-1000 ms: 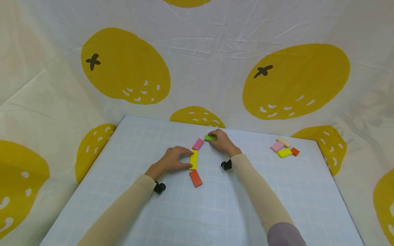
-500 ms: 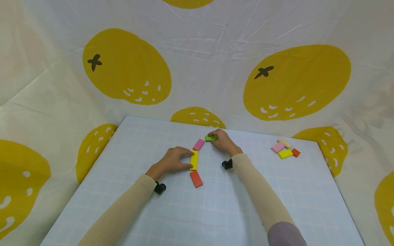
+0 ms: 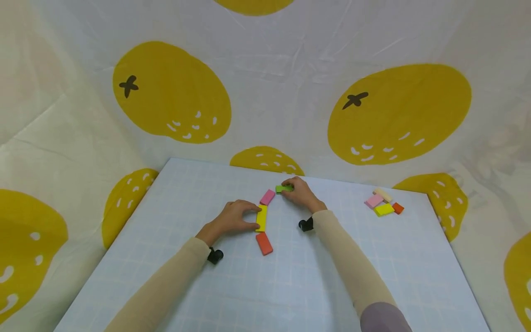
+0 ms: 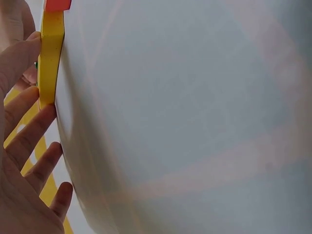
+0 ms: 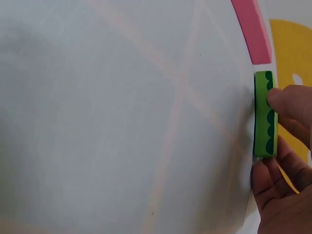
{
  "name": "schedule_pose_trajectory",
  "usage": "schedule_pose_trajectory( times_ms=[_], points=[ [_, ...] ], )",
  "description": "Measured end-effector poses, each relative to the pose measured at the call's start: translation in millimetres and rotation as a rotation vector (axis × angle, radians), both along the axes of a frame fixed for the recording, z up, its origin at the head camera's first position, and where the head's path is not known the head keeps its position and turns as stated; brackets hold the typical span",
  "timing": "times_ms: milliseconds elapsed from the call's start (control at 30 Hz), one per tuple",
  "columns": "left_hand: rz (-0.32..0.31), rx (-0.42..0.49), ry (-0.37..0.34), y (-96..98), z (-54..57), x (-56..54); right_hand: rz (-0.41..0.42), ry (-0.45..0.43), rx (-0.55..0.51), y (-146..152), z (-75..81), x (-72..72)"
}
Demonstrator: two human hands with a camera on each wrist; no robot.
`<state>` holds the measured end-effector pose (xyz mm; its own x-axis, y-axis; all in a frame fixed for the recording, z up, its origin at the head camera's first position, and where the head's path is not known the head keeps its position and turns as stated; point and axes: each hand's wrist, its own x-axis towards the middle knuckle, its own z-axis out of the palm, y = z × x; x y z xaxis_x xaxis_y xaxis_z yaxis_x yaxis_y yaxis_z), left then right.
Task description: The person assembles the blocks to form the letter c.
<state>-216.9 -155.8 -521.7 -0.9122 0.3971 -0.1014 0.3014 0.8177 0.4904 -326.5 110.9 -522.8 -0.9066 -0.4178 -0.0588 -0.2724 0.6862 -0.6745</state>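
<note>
My left hand (image 3: 232, 217) spans a yellow block (image 3: 262, 218), its thumb and index finger pinching the block near the two ends. In the left wrist view that yellow block (image 4: 50, 58) lies on the table, the other fingers spread below it. With thumb and fingers my right hand (image 3: 299, 192) holds a green block (image 3: 284, 189). Dark green scallops mark the side of this green block (image 5: 265, 114) in the right wrist view. Between the two sits a pink block (image 3: 267, 197), close to both. A red block (image 3: 264, 243) lies at the yellow one's near end.
At the right rear of the pale blue checked table (image 3: 232, 295) lies a small group: a light pink block (image 3: 374, 200), a cream block (image 3: 383, 194), a yellow block (image 3: 384, 210) and an orange-red block (image 3: 398, 208). A fruit-print cloth (image 3: 278, 101) hangs behind and around.
Both hands stay at their blocks, and the blocks keep their places. The whole head view has shifted only slightly.
</note>
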Motion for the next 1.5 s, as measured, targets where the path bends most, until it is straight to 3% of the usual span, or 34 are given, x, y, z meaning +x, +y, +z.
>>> schedule_pose_trajectory(
  times_ms=[233, 1500],
  points=[
    [-0.004, 0.0, 0.009, -1.5, -3.4, 1.0, 0.017, 0.019, -0.005, -1.4, -5.1, -0.5],
    [-0.005, -0.019, 0.01, 0.0, -3.4, -1.2, 0.056, 0.026, 0.024, -6.1, 3.1, -4.3]
  ],
)
